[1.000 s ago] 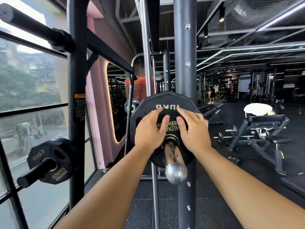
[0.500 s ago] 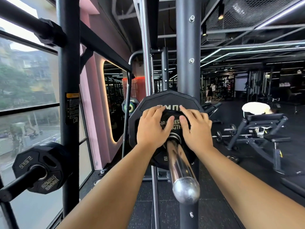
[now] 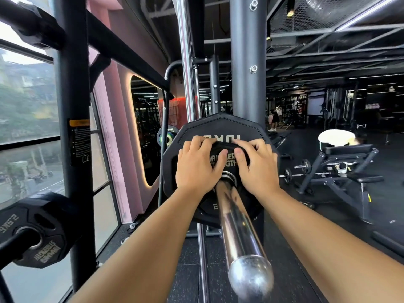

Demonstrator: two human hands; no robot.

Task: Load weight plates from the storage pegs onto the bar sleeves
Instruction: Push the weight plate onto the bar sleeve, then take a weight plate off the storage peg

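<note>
Small plate (image 3: 226,157) on sleeve (image 3: 238,226), gripped between hands (image 3: 196,171) (image 3: 259,171)

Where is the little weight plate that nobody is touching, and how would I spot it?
Find the big window on the left, then the dark upright post in front of it. Low beside that post, a black peg carries one small black plate. Unlike the plates on the shiny bar sleeve, it sits alone with no hand on it.
</note>
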